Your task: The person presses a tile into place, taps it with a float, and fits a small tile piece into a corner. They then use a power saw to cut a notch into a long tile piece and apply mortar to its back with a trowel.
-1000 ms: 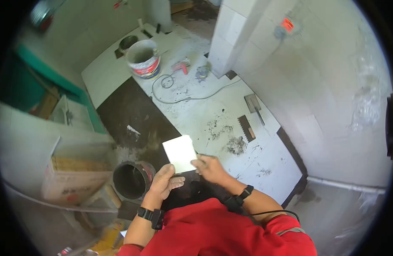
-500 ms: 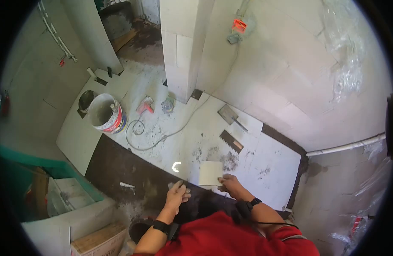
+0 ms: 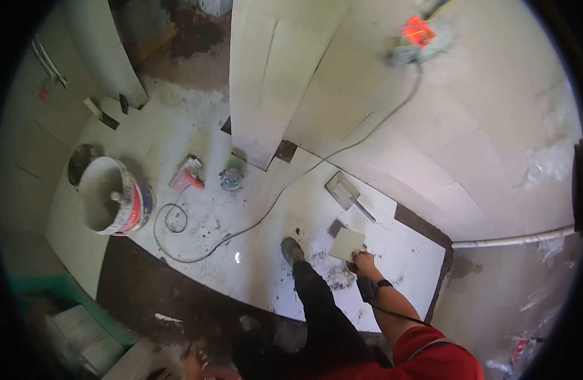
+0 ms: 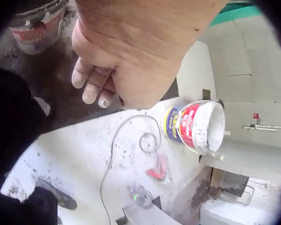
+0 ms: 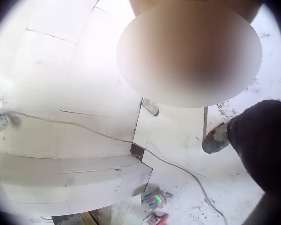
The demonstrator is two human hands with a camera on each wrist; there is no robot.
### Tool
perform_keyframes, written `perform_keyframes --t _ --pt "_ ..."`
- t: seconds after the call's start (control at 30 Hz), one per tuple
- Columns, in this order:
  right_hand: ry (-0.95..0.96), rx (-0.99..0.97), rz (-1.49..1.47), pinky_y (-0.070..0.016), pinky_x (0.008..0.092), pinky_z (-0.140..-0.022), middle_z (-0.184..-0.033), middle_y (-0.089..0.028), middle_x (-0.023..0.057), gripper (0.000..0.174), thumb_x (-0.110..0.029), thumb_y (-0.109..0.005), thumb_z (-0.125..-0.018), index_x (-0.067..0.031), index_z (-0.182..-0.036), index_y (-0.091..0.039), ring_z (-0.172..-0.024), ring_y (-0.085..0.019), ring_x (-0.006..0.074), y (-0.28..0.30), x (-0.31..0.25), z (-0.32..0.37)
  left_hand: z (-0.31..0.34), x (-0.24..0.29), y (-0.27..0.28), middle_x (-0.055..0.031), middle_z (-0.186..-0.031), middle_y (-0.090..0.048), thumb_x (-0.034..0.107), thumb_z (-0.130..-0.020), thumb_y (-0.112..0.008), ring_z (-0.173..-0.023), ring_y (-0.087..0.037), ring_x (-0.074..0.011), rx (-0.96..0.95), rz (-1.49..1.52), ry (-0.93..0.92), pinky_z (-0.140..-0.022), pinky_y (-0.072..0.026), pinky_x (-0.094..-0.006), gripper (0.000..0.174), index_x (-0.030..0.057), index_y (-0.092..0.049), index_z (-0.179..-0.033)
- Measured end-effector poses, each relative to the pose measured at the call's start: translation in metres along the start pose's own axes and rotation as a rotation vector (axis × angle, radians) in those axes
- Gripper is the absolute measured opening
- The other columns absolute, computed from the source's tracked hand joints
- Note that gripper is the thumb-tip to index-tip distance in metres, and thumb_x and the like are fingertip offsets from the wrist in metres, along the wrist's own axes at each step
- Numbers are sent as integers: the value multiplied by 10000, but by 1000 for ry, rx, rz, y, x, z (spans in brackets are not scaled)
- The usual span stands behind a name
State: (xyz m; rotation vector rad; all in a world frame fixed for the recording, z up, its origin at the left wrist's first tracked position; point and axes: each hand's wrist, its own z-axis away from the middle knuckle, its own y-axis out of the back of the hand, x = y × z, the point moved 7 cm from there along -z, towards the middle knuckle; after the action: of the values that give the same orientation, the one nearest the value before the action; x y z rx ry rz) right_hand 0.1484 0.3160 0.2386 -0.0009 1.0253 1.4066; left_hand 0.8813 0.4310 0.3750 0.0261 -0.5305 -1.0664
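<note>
My right hand (image 3: 365, 261) pinches a small cream square tile (image 3: 346, 244) by its near right corner, low over the large white floor tiles (image 3: 310, 209). Part of a dark notched trowel (image 3: 335, 227) shows beyond the tile's far edge; the rest is covered. In the right wrist view a blurred patch hides this hand. At the lower left of the head view is my left hand (image 3: 193, 363), with nothing in it. The left wrist view shows the same hand (image 4: 136, 65) with its fingers loosely bent.
My shoe (image 3: 292, 249) stands on the white tiles. A flat trowel (image 3: 344, 191) lies near the wall. Farther left are a white bucket (image 3: 108, 196), a red power tool (image 3: 188, 175), a grey device (image 3: 231, 178) and a cable (image 3: 266, 215). Dark bare floor (image 3: 146, 278) borders the tiles.
Both hands were on or beside the tile; the left let go and drew back to the lower left. The right carried the tile forward over the notched trowel. A leg stepped onto the white tiles.
</note>
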Motion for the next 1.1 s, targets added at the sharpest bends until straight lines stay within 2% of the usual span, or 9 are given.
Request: perform_keyframes --t 0.03,0.1,0.13,0.23,0.3,0.57,0.7,0.9,1.1 --pt "234 -3 213 -553 384 -565 -861 -669 175 245 -177 -598 -894 22 -1031 -638 -671 -668 290 -16 -24 -31 -19 -8 -4 -22 -702 -549 135 -928 -538 -563 -542 -155 6 5 18 -471 -450 -279 118 75 -597 -1010" --pt "557 -48 822 -550 406 -602 -815 -676 164 221 -201 -599 -883 -12 -978 -659 -729 -684 278 -57 -85 -72 -63 -17 -17 -152 -1334 -554 381 -945 -581 -1163 -570 -346 -124 -226 -25 -885 -504 -521 609 59 -405 -1431" --pt "646 -90 1218 -544 426 -608 -794 -672 148 209 -206 -606 -873 -29 -968 -661 -752 -686 270 -79 -116 -91 -82 -20 -28 -152 -1334 -554 381 -945 -581 -1163 -570 -346 -122 -236 -5 -885 -504 -521 609 59 -405 -1431" --pt "719 76 1203 -512 442 -561 -723 -621 88 156 -181 -610 -864 -56 -944 -657 -702 -647 236 -119 -98 -229 -170 -26 -45 -181 -1222 -599 246 -954 -584 -1028 -605 -276 166 -382 25 -819 -541 -398 473 24 -493 -1362" --pt "-142 165 -337 -499 396 -590 -774 -605 51 204 -205 -663 -826 -89 -989 -624 -713 -612 248 -128 -92 -284 -207 -2 -79 -173 -1150 -627 236 -957 -579 -924 -623 -253 237 -396 -70 -754 -543 -376 459 -1 -507 -1344" --pt "75 -94 -764 -431 320 -566 -760 -543 20 187 -79 -548 -905 -40 -1082 -593 -624 -484 125 -240 -156 -436 -291 137 -138 -109 -1001 -658 171 -951 -598 -782 -612 -174 238 -393 -508 -650 -518 -318 432 -7 -510 -1335" --pt "152 -169 -642 -427 309 -566 -784 -561 15 205 -101 -605 -870 12 -1038 -630 -649 -490 113 -268 -219 -436 -233 200 -206 -113 -1007 -653 179 -954 -604 -799 -610 -174 322 -328 -686 -673 -522 -303 456 -10 -483 -1351" --pt "128 -100 -728 -380 336 -446 -686 -561 61 216 -112 -634 -861 81 -954 -660 -557 -511 147 -299 -250 -450 -236 165 -231 -121 -1013 -657 221 -962 -601 -818 -628 -182 154 -547 -578 -695 -533 -298 444 -21 -511 -1324" --pt "94 -144 -538 -446 345 -499 -723 -616 85 231 -151 -677 -848 60 -940 -662 -536 -530 183 -311 -251 -465 -249 129 -200 -110 -943 -659 175 -949 -611 -760 -632 -183 190 -617 -660 -646 -538 -300 398 -21 -550 -1290"
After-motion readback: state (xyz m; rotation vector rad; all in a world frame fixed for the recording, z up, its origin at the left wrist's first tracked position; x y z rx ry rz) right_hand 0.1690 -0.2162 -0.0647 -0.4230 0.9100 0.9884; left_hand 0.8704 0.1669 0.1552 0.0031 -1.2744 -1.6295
